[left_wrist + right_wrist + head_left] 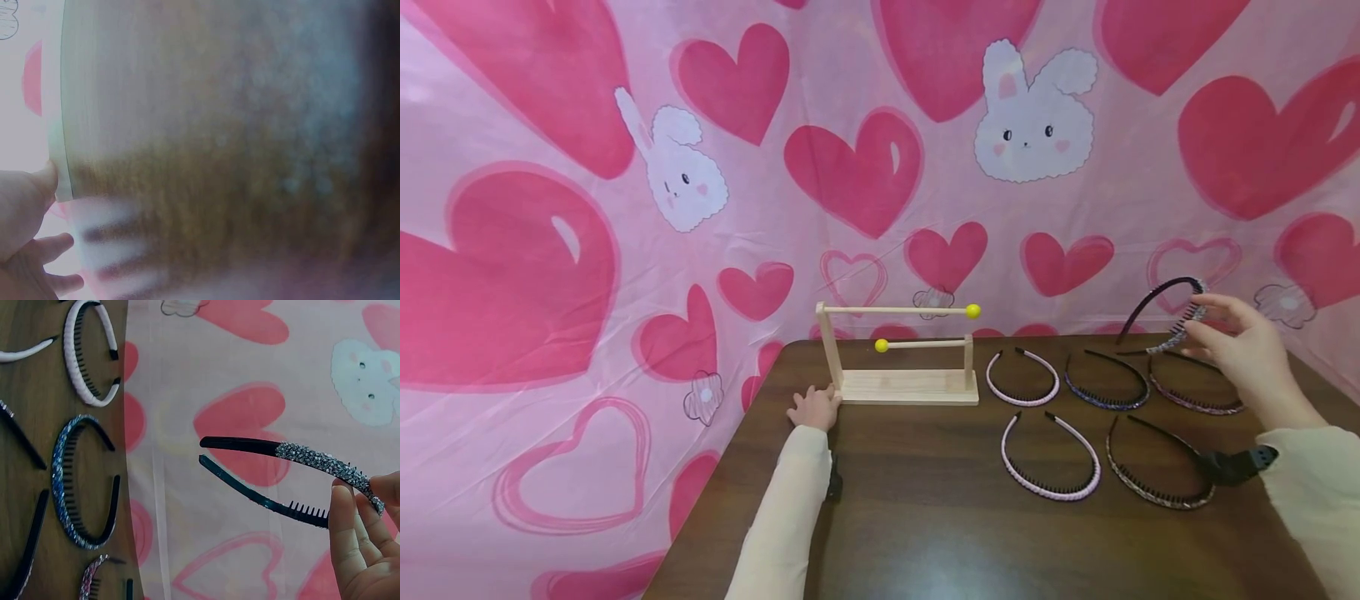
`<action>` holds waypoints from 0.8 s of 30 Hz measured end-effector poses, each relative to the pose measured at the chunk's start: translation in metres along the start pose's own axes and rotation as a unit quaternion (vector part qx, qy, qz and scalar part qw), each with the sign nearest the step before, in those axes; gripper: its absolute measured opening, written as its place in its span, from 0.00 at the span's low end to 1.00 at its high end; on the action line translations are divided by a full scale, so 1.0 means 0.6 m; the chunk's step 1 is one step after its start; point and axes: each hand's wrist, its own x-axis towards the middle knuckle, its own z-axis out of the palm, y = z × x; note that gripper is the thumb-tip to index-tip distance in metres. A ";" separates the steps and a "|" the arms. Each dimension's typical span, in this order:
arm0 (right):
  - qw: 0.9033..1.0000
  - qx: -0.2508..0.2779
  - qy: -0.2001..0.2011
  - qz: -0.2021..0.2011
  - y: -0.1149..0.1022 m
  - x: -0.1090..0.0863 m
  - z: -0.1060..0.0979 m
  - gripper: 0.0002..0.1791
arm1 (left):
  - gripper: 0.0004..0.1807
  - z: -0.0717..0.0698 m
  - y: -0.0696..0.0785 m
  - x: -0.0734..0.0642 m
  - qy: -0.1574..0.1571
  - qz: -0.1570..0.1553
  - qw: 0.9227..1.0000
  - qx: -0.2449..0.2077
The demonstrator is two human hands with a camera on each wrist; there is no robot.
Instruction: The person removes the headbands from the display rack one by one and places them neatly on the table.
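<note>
My right hand (1251, 350) pinches a silver glittery headband (1172, 337) with black inner teeth, raised above the table's back right. In the right wrist view that headband (325, 464) lies between thumb and fingers, its two black ends pointing left. My left hand (815, 408) rests on the table with fingers spread, at the left end of a wooden stand (906, 387). Its thumb (47, 181) meets the end of the pale base in the left wrist view. The stand has two level rods, each tipped with a yellow ball, the upper one longer; both rods are bare.
On the table (940, 533) lie several headbands: two pale pink ones (1051, 493), a blue glittery one (1108, 402), a reddish glittery one (1198, 404) and a brownish glittery one (1172, 500). A pink cloth (850, 75) with hearts and rabbits hangs behind.
</note>
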 end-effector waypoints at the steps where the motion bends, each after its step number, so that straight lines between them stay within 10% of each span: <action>1: 1.000 0.002 0.002 -0.001 0.001 -0.002 -0.003 0.21 | 0.22 0.000 0.000 0.000 0.000 0.000 1.000 -0.001; 6: 1.000 0.020 0.012 -0.001 0.008 -0.010 -0.027 0.22 | 0.22 0.001 -0.001 0.000 0.000 0.002 1.000 0.000; 18: 0.990 -0.136 0.043 -0.002 0.018 -0.041 -0.082 0.28 | 0.22 0.004 -0.002 0.001 0.008 0.005 1.000 -0.001; 24: 0.981 -0.186 0.061 -0.012 0.122 -0.025 -0.194 0.29 | 0.22 0.005 -0.003 0.000 0.005 0.005 1.000 -0.001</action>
